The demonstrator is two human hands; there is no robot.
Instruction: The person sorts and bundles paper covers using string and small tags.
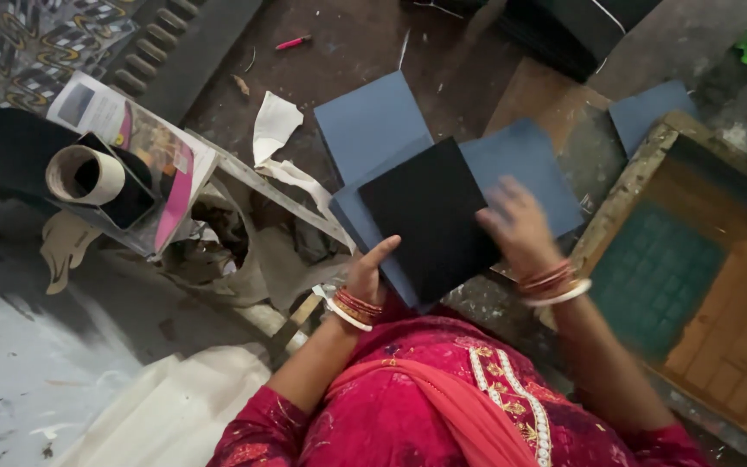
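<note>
Black and square, a sheet (432, 216) lies on top of a blue sheet (525, 164), and both hands are on it. The left hand (365, 275) holds the lower left edge of the stack, its fingers (382, 252) loosely curled with one stretched out flat along the black sheet's edge; how far the rest close under the stack is hidden. The right hand (519, 227) rests on the black sheet's right side with fingers spread open and flat, blurred, pinching nothing that shows. Bangles ring both wrists, and the sleeves are red. A second blue sheet (371, 121) lies just behind the stack, touching it, and a third (650, 108) sits well apart at the upper right. The surface (347, 43) under them is dark, scuffed and stained, with a pink pen (292, 41) near its far edge and a scrap of white paper (274, 125) beside the blue sheets. At the right stands a wooden frame (628, 190) with a green mesh panel inside it. At the left a clear box (144, 186) holds a cardboard tube (86, 175) wrapped in black sheet, beside printed paper. A stack of black sheets (564, 30) sits at the far edge.
</note>
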